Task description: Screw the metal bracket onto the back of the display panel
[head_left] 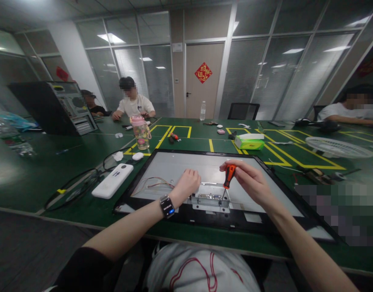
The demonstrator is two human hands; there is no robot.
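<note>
A monitor panel (pixel 162 164) lies on the table with its metal back up and a black frame around it. Near its front edge sits a metal bracket (pixel 204 206) with a small circuit board and connectors. My right hand (pixel 250 178) grips an orange-and-black screwdriver (pixel 229 175), its shaft pointing down with the tip at the bracket's right side. At the bracket's left end, my left hand (pixel 188 183) is closed with fingers curled down; what they hold, if anything, is hidden. Thin coloured wires (pixel 157 181) run across the panel to the left of that hand.
Left of the panel lie a white power bank (pixel 112 181) and a black cable (pixel 75 188). A pink-lidded bottle (pixel 140 134), pliers-like tool (pixel 173 137) and green tissue pack (pixel 249 142) stand beyond. A computer case (pixel 57 107) is far left. Other people sit around the table.
</note>
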